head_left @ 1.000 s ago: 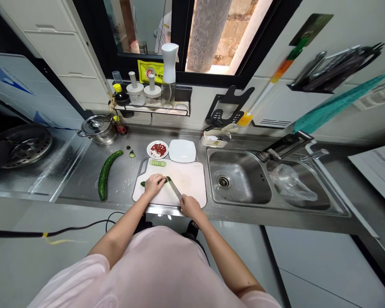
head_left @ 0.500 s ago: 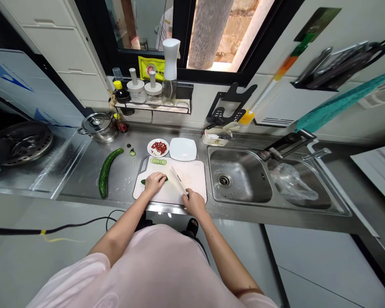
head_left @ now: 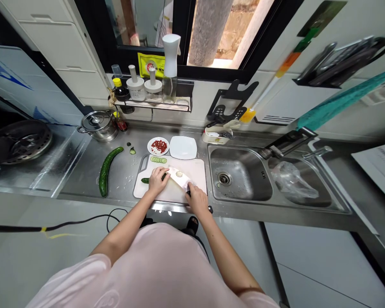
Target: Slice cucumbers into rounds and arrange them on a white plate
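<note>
On the white cutting board point(head_left: 195, 171), my left hand point(head_left: 158, 181) is closed over a cucumber piece point(head_left: 144, 180). Only its green left end shows clearly; the rest is under my fingers. My right hand point(head_left: 197, 199) grips the dark handle of a kitchen knife point(head_left: 172, 175). The broad blade faces up towards me, its tip close to my left fingertips, and a pale round slice point(head_left: 179, 174) sits on its face. A short row of overlapping cucumber slices point(head_left: 158, 159) lies near the board's far edge.
A whole cucumber point(head_left: 106, 173) and small green scraps point(head_left: 132, 150) lie left of the board. Behind it stand a plate of chopped red pieces point(head_left: 158, 146) and a square white plate point(head_left: 183, 148). The sink point(head_left: 244, 177) is on the right, a lidded pot point(head_left: 99, 125) back left.
The knife has come over to my left hand, its blade turned with the broad face up, and a slice now shows on it. My left hand has shifted slightly right along the cucumber piece.
</note>
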Action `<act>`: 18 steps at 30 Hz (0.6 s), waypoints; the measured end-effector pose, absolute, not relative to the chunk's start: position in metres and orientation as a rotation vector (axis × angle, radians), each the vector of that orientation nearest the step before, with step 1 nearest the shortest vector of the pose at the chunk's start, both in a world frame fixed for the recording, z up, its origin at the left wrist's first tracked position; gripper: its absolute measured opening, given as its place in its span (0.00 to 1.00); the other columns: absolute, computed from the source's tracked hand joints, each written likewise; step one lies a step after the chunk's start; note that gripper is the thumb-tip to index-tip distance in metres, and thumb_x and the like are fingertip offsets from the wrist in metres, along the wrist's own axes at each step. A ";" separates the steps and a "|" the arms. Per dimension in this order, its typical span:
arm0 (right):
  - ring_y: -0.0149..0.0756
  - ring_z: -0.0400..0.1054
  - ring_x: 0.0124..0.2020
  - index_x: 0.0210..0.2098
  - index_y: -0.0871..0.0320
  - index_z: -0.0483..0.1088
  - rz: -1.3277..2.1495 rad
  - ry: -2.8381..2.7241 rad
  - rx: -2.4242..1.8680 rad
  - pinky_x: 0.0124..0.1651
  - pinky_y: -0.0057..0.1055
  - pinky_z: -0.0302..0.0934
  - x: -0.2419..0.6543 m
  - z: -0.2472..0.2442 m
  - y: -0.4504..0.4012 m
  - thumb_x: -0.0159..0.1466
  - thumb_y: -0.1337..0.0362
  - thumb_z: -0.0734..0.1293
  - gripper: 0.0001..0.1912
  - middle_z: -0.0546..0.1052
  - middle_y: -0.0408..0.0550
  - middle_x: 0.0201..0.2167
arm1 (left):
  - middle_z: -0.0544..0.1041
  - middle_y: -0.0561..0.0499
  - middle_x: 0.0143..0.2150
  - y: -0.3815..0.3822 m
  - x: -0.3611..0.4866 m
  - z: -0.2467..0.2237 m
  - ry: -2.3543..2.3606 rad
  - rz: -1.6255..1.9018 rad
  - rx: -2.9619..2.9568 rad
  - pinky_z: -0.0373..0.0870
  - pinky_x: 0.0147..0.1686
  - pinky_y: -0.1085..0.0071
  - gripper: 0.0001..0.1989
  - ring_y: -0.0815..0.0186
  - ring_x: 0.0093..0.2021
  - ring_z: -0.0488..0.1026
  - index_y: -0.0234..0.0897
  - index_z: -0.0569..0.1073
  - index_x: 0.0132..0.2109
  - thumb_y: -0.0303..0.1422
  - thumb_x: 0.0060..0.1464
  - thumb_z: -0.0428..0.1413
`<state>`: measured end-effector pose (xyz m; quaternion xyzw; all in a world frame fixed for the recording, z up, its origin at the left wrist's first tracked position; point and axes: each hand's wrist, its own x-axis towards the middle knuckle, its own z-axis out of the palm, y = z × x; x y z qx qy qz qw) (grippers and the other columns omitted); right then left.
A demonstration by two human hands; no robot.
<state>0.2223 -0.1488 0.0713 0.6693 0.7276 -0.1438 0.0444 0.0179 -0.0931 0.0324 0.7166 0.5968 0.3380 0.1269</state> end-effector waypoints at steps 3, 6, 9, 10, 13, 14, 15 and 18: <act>0.40 0.66 0.44 0.61 0.56 0.54 -0.405 2.247 2.009 0.45 0.31 0.54 0.225 0.073 -0.148 0.64 0.62 0.60 0.26 0.71 0.54 0.44 | 0.70 0.46 0.51 -0.087 0.028 0.043 1.650 0.904 2.195 0.60 0.55 0.62 0.15 0.59 0.54 0.63 0.42 0.73 0.50 0.39 0.58 0.52; 0.41 0.65 0.45 0.62 0.57 0.53 -0.392 2.264 1.975 0.46 0.31 0.53 0.227 0.075 -0.148 0.64 0.63 0.60 0.27 0.71 0.55 0.45 | 0.68 0.46 0.54 -0.082 0.036 0.049 1.605 0.821 2.265 0.56 0.58 0.58 0.16 0.56 0.57 0.59 0.44 0.74 0.50 0.40 0.56 0.53; 0.41 0.64 0.46 0.62 0.57 0.53 -0.392 2.267 1.946 0.47 0.31 0.53 0.228 0.077 -0.149 0.65 0.63 0.59 0.26 0.71 0.55 0.45 | 0.67 0.46 0.55 -0.078 0.040 0.053 1.569 0.750 2.298 0.53 0.59 0.55 0.15 0.55 0.58 0.58 0.46 0.74 0.50 0.39 0.56 0.54; 0.41 0.64 0.45 0.62 0.57 0.53 -0.390 2.273 1.938 0.47 0.31 0.53 0.229 0.078 -0.149 0.65 0.63 0.59 0.26 0.71 0.55 0.45 | 0.68 0.46 0.54 -0.077 0.041 0.053 1.561 0.732 2.302 0.53 0.59 0.55 0.15 0.55 0.58 0.58 0.46 0.74 0.49 0.39 0.55 0.54; 0.41 0.64 0.45 0.62 0.57 0.54 -0.389 2.285 1.918 0.46 0.31 0.53 0.230 0.078 -0.150 0.65 0.63 0.59 0.26 0.71 0.55 0.45 | 0.69 0.46 0.53 -0.074 0.042 0.055 1.537 0.682 2.299 0.52 0.59 0.54 0.14 0.55 0.57 0.58 0.45 0.75 0.48 0.38 0.54 0.55; 0.41 0.64 0.45 0.62 0.57 0.53 -0.392 2.283 1.916 0.46 0.31 0.53 0.230 0.078 -0.150 0.65 0.62 0.59 0.26 0.71 0.55 0.45 | 0.69 0.47 0.53 -0.074 0.042 0.056 1.529 0.673 2.294 0.52 0.59 0.55 0.13 0.55 0.57 0.59 0.45 0.75 0.47 0.37 0.54 0.56; 0.41 0.64 0.45 0.62 0.57 0.53 -0.397 2.279 1.914 0.46 0.31 0.53 0.230 0.078 -0.150 0.65 0.62 0.59 0.26 0.71 0.55 0.45 | 0.69 0.47 0.52 -0.073 0.042 0.056 1.520 0.667 2.288 0.52 0.59 0.55 0.13 0.56 0.57 0.59 0.45 0.75 0.46 0.37 0.53 0.57; 0.41 0.64 0.45 0.62 0.56 0.53 -0.403 2.262 1.913 0.46 0.31 0.53 0.230 0.076 -0.151 0.65 0.62 0.59 0.26 0.70 0.55 0.45 | 0.71 0.48 0.49 -0.073 0.044 0.058 1.504 0.675 2.249 0.56 0.57 0.58 0.11 0.58 0.53 0.63 0.44 0.75 0.44 0.35 0.52 0.58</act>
